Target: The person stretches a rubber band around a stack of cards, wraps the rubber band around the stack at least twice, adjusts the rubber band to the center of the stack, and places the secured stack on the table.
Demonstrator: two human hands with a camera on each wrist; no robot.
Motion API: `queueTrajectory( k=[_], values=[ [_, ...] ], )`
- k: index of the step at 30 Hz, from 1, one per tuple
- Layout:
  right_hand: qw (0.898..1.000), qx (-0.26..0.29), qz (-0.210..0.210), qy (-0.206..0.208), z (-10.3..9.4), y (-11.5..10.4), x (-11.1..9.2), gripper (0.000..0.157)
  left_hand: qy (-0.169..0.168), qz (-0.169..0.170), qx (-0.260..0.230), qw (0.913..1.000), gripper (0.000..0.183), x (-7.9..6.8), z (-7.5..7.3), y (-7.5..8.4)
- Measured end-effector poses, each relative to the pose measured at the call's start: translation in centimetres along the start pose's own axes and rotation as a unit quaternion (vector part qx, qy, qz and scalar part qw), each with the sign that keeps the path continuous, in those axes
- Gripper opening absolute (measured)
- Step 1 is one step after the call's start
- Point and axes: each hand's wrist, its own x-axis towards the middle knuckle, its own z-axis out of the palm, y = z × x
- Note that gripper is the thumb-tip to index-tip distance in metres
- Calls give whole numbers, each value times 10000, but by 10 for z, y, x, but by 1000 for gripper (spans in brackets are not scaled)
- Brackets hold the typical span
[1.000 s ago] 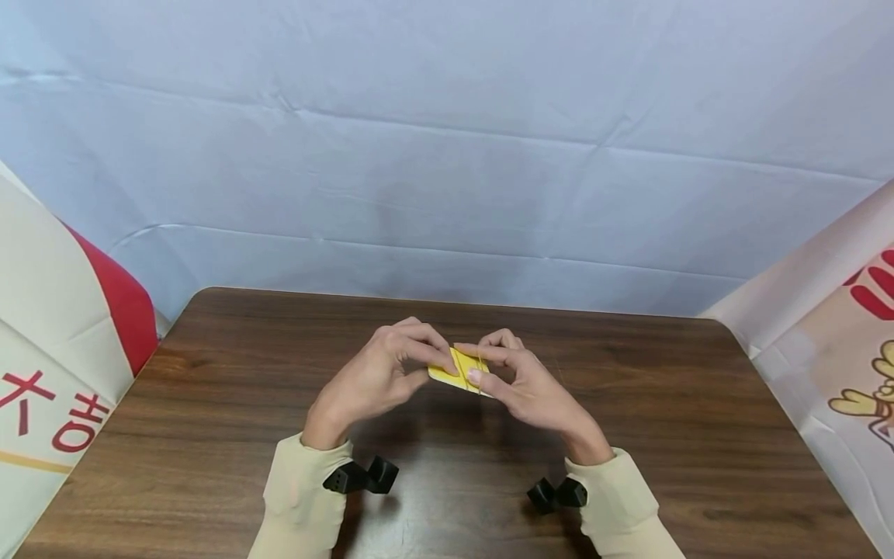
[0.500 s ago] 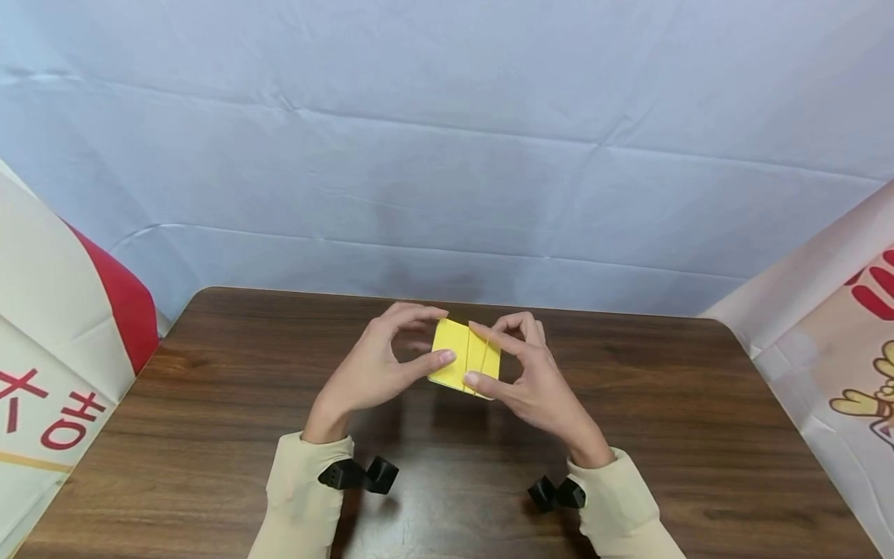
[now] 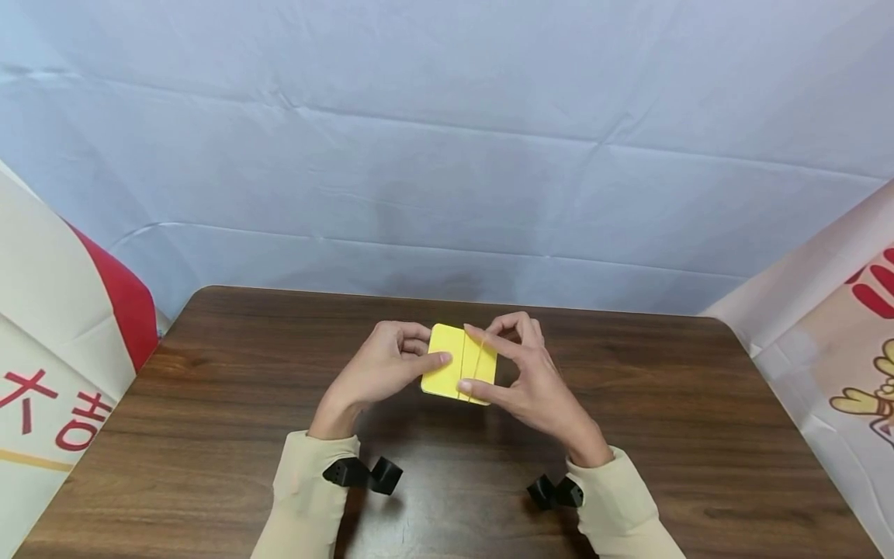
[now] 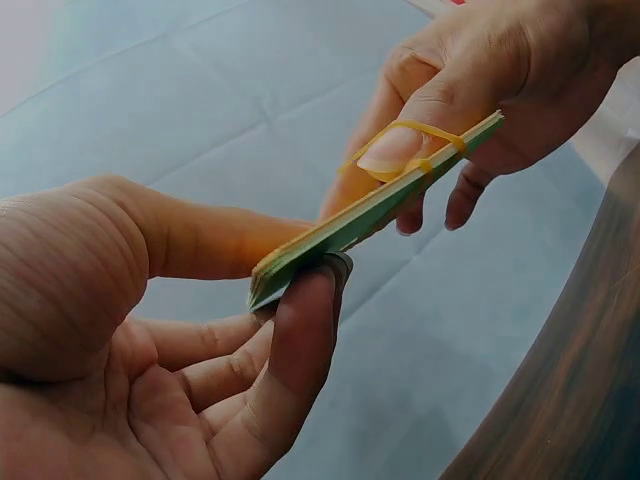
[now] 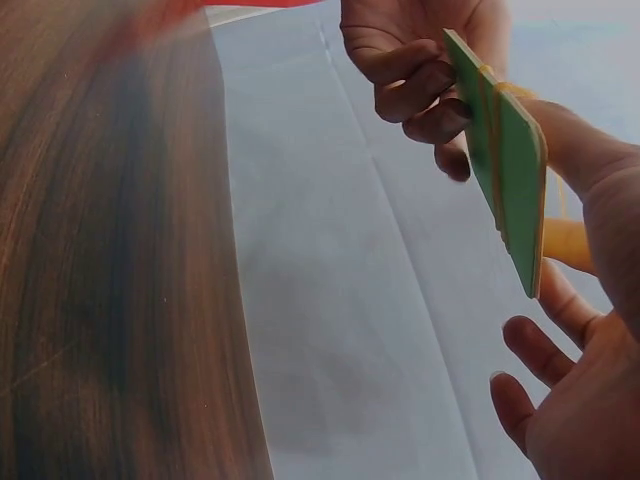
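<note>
A thin square stack of cards (image 3: 443, 341) with rounded corners is held up above the table, yellow face toward the head camera. Its other face is green, as the right wrist view shows on the card stack (image 5: 518, 170). My left hand (image 3: 377, 365) pinches the left side, thumb on the yellow face and fingers behind. A yellow rubber band (image 3: 479, 359) runs round the stack in two strands. My right hand (image 3: 534, 380) has the band hooked on thumb and index finger at the yellow face. In the left wrist view, the rubber band (image 4: 430, 128) loops over the right thumb.
Beneath the hands is a dark wood-grain table (image 3: 209, 435) with rounded far corners. A pale blue cloth backdrop (image 3: 447, 155) hangs behind it. Printed banners flank both sides, one with red lettering (image 3: 84, 423) at the left. Black wrist cameras sit on both sleeves.
The card stack has tipped up from a flatter tilt, turning its yellow face to the head camera. My left fingers moved from its face to behind it. The right hand still works the rubber band.
</note>
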Motion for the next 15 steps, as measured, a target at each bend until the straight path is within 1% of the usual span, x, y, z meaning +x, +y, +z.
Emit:
queueTrajectory(
  k=[3,6,13,15],
  values=[
    [10000,-64,-72,10,0,1,0,64,-52,-45,-89,9999,20,0,0,-1],
    [9998,-158,-122,13,0,3,0,62,-72,-21,-57,10000,17,1,0,-3],
    [9996,-238,-118,22,0,3,1,55,50,-13,409,9991,12,4,3,-8],
    [9995,-290,-64,91,0,3,1,54,62,-12,443,9990,13,5,3,-10]
  ],
)
